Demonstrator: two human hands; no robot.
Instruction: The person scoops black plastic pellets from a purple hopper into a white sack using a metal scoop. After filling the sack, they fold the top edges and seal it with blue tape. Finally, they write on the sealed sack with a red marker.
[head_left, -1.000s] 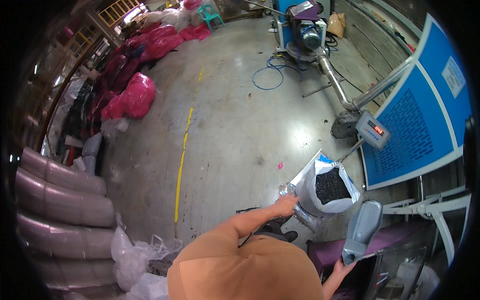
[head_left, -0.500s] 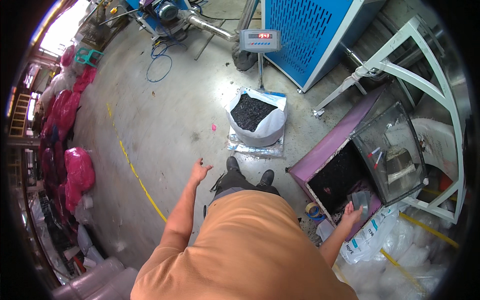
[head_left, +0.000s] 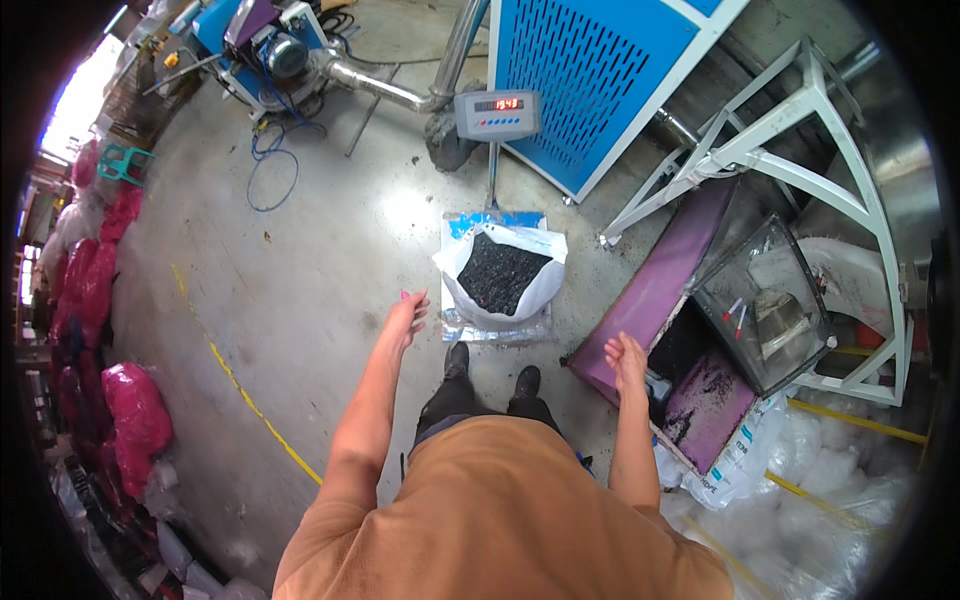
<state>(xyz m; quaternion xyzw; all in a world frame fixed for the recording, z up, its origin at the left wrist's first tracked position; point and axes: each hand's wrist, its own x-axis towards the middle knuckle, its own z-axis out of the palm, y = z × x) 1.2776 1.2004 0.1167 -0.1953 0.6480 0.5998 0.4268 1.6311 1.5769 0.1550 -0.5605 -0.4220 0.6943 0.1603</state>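
A white sack (head_left: 500,318) full of black granules (head_left: 500,272) stands on a low platform scale (head_left: 535,220) in front of my boots. The scale's display head (head_left: 497,116) glows red on a post behind it. My left hand (head_left: 406,318) hangs in the air left of the sack, empty, fingers apart. My right hand (head_left: 627,360) is raised over the near left rim of a purple bin (head_left: 640,290), its fingers loosely spread with nothing in them. Behind that wrist lies a greyish scoop-like thing (head_left: 657,388) inside the bin, partly hidden.
A dark-framed clear panel (head_left: 765,310) leans over the bin. To its right stands a white metal frame (head_left: 850,190). A blue perforated cabinet (head_left: 590,90) is beyond the scale. Pink bags (head_left: 137,425) line the left, past a yellow floor line (head_left: 245,395). Plastic bags (head_left: 830,470) lie at right.
My right hand has left the grey scoop-like thing and come up and left out of the bin. My left hand has moved slightly forward. The view has shifted, with the sack now lower.
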